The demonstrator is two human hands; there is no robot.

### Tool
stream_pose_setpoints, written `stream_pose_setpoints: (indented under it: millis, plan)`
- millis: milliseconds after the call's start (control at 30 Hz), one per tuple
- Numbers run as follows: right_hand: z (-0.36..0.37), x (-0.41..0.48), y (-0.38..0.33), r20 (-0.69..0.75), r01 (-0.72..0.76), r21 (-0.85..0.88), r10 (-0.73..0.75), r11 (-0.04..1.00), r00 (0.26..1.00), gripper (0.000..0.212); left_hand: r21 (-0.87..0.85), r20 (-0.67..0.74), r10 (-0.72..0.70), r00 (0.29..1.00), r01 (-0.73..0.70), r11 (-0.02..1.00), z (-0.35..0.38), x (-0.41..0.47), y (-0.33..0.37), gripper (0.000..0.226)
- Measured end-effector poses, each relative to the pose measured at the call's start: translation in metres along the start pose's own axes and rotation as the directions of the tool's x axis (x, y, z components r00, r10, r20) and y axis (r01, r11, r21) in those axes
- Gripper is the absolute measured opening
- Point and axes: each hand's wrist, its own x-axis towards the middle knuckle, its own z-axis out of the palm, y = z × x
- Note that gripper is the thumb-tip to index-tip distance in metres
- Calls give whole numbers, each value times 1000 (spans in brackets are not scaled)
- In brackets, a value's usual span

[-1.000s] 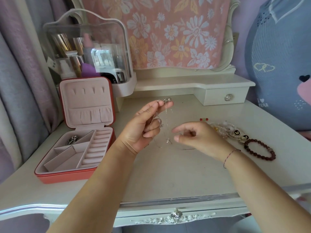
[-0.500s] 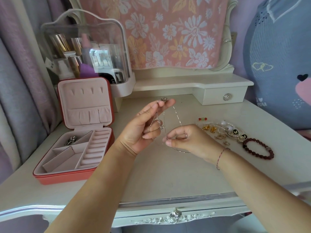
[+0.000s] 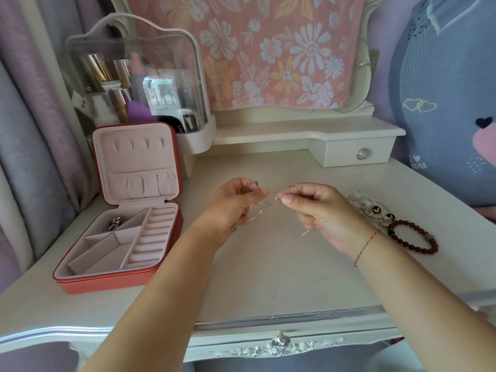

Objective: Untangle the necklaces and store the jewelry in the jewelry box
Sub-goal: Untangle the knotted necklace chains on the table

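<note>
The left hand (image 3: 230, 208) has dropped level with the right hand (image 3: 319, 210), both pinching the thin necklace (image 3: 271, 193) between them.

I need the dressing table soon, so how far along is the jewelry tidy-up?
Early stages. Done: one silver piece sits in a back compartment of the open jewelry box. In hand: the left hand and right hand each pinch the thin silver chain, held above the table. Left: the dark red bead bracelet and the heap of pearl and gold pieces lie on the table, not yet stored.
</note>
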Motion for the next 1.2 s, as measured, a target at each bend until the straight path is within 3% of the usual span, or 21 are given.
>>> stream_pose_setpoints:
  millis: [300,467,567,733,933,1067,1200]
  plan:
    - [-4,2,2,-43,-26,20,27,999,999,8,37,62,-8,998,5,999,1,-4,2,13]
    - [-5,4,7,-8,-56,-81,55,995,998,26,-225,189,113,975,-70,972,1,-10,11,6]
    - [-1,4,11,20,-95,-161,100,982,995,36,-358,277,164,947,-57,932,-1,-9,12,13]
    - [5,2,10,58,-104,-178,116,979,992,22,-455,406,199,892,8,890,-4,-6,9,28]
    - [2,0,8,52,-131,-224,146,966,988,16,-506,188,115,975,-4,863,-8,-2,14,19]
    - [0,-1,7,91,-161,-146,176,976,980,13,-275,-14,3,1000,-7,962,-10,4,7,14]
    - [-3,1,5,112,-218,82,208,973,972,18,118,-33,11,999,-7,993,1,0,1,8]
